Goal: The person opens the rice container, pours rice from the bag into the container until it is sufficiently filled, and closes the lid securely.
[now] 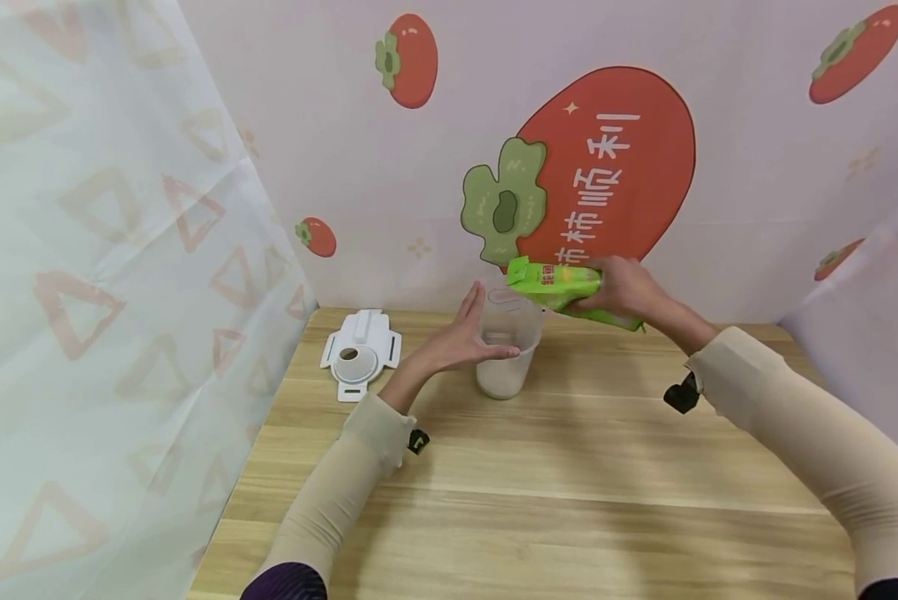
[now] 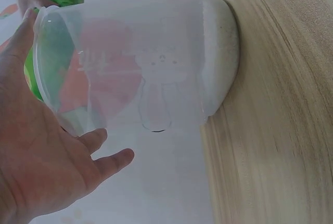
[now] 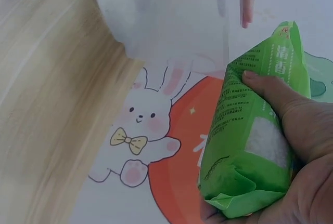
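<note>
A clear plastic container (image 1: 503,367) stands upright near the back of the table, with a whitish layer in its bottom, seen best in the left wrist view. My left hand (image 1: 460,343) is at its left side near the rim, fingers and thumb stretched out; the left wrist view shows the palm facing the wall of the container. My right hand (image 1: 620,287) grips a green bag (image 3: 250,135) with a see-through window showing white contents. The bag is tilted, its far end over the container's mouth. Whether anything flows out cannot be seen.
A white lid (image 1: 361,350) with side latches and a round cup-like part lies on the table to the left. Behind the wooden table (image 1: 539,483) hangs a printed cloth (image 1: 306,125) with persimmons, and another cloth (image 1: 119,292) covers the left side.
</note>
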A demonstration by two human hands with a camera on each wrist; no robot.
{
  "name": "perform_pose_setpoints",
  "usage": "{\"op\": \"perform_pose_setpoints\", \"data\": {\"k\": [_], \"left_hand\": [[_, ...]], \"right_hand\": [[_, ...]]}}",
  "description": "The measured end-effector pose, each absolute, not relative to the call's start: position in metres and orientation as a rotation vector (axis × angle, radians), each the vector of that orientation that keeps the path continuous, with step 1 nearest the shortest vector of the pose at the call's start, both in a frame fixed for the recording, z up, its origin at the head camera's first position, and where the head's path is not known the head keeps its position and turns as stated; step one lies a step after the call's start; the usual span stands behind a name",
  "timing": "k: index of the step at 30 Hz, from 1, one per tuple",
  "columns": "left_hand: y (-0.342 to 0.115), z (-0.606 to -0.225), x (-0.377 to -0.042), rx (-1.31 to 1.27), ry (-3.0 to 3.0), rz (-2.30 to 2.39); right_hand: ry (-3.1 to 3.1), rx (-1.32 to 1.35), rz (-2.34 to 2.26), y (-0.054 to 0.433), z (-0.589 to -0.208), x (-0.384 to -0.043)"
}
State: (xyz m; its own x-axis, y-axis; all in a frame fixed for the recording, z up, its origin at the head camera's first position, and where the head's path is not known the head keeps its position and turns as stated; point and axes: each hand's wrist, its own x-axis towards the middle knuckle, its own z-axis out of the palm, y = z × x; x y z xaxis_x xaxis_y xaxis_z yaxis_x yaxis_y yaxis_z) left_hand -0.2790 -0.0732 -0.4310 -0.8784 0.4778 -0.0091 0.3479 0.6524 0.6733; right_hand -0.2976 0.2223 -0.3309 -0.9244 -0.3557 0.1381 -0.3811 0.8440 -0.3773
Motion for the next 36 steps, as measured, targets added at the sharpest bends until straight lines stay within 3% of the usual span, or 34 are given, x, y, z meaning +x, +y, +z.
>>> {"op": "perform_pose_setpoints", "data": {"k": [36], "left_hand": [[-0.071, -0.431, -0.279, 0.685, 2.669, 1.046]], "right_hand": [[-2.946, 0.456, 0.25, 0.188, -0.328, -0.303]]}}
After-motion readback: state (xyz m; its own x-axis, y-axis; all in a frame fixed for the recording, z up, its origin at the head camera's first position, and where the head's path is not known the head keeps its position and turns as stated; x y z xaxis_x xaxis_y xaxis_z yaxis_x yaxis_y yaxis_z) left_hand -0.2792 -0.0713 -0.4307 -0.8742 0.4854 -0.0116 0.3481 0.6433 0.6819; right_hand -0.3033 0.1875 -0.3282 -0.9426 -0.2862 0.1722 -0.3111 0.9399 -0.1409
